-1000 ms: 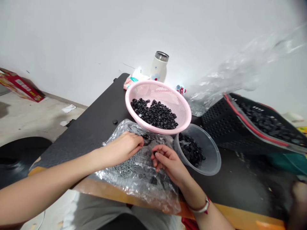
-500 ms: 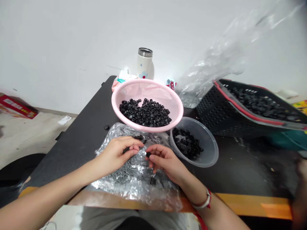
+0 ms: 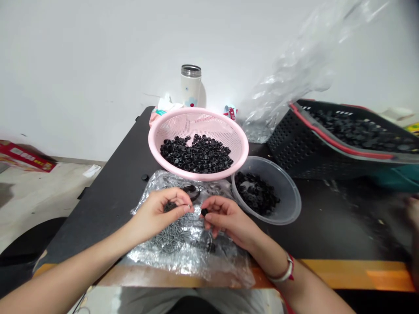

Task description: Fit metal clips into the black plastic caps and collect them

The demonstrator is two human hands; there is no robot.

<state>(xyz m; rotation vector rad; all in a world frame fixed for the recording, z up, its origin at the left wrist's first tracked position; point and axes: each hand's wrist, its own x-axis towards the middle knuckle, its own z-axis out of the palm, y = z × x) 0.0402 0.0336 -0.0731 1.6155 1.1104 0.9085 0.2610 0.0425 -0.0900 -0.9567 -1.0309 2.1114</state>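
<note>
My left hand (image 3: 165, 209) is closed in a pinch, with a tiny metallic tip, apparently a screw, showing at the fingertips. Opposite it, my right hand (image 3: 225, 216) grips a small black plastic cap (image 3: 204, 212) between thumb and fingers. The two sets of fingertips are close but apart. Under both hands lies a clear plastic bag (image 3: 225, 266) with a heap of grey screws (image 3: 168, 237) at its left. Just beyond is a pink colander (image 3: 242, 161) holding many black plastic caps (image 3: 196, 155).
A clear tub (image 3: 291, 209) of black parts stands right of the colander. Farther right is a dark basket (image 3: 284, 148) with a red-edged rim, filled with black parts. A steel-necked flask (image 3: 190, 87) and tissues (image 3: 168, 104) stand behind. A loose cap (image 3: 145, 177) lies left.
My left fingertips have drawn slightly back, and the metallic tip now shows between them. My right hand keeps hold of the black cap. The camera view has shifted a little.
</note>
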